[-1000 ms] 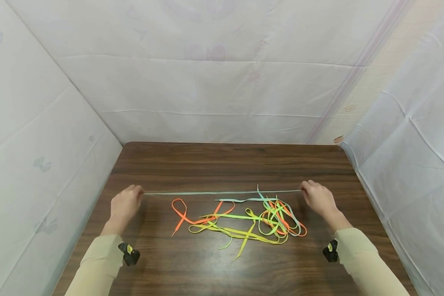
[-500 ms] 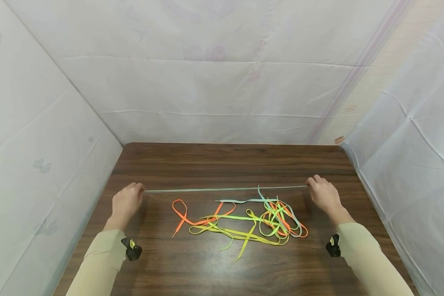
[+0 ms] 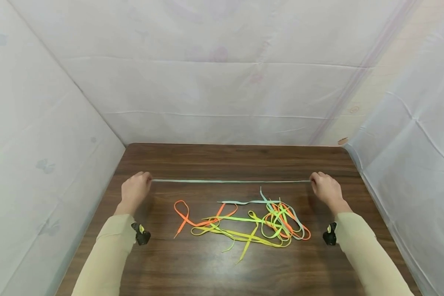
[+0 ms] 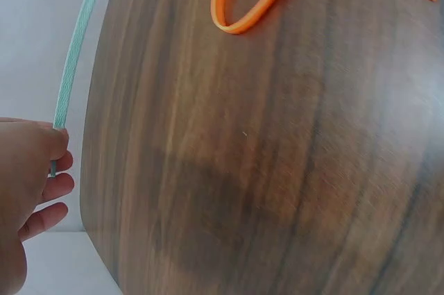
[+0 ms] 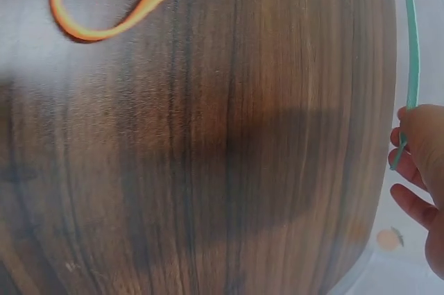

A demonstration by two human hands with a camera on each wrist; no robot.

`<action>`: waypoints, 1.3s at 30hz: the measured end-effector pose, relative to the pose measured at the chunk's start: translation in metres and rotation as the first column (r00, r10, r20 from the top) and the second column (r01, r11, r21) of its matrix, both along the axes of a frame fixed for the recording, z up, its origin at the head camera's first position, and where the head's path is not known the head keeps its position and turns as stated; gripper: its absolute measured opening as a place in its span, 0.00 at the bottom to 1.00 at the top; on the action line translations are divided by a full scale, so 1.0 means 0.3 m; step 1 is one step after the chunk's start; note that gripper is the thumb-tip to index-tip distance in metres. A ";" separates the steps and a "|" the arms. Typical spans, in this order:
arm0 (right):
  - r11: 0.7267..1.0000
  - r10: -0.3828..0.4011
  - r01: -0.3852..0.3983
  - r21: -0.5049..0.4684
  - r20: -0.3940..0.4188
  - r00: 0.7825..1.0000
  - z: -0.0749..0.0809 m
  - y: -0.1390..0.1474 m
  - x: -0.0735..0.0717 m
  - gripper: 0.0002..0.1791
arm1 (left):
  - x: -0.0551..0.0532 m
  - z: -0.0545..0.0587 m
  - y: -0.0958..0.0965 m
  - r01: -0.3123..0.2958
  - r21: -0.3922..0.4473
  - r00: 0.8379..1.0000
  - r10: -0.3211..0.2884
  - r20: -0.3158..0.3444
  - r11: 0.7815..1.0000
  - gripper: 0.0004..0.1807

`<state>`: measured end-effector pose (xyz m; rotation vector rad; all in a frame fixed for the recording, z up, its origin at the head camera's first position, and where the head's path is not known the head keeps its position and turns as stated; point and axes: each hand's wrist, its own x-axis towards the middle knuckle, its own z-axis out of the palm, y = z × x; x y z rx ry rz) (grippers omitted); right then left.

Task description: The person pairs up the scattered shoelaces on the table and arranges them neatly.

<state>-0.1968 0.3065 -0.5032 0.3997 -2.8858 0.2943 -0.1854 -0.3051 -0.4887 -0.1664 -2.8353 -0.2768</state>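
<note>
Enclosing the far edge and both sides, white patterned sheeting (image 3: pixel 207 90) surrounds a brown wood-grain counter (image 3: pixel 214 275). Pale yellow sleeves (image 3: pixel 105 255) reach over it from the near side. Between them, orange, yellow, green and light-blue laces (image 3: pixel 240 219) lie loosely tangled. Both hands, left hand (image 3: pixel 136 189) and right hand (image 3: pixel 326 189), pinch opposite ends of a mint-green lace (image 3: pixel 229 181), stretched straight just beyond the tangle. Black devices (image 3: pixel 142 235) sit at the wrists.
</note>
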 end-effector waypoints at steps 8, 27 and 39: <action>0.996 -0.077 0.080 -0.034 0.090 0.993 0.010 -0.002 -0.051 0.04 | -0.075 0.017 0.020 -0.069 0.035 0.991 0.064 0.113 0.997 0.07; 0.968 -0.213 0.235 -0.089 0.208 0.955 0.065 -0.065 -0.153 0.09 | -0.156 0.016 0.074 -0.322 0.165 0.926 0.274 0.259 0.932 0.11; 0.933 -0.305 0.341 -0.119 0.247 0.920 0.085 -0.073 -0.179 0.10 | -0.194 0.044 0.107 -0.318 0.154 0.925 0.271 0.266 0.935 0.12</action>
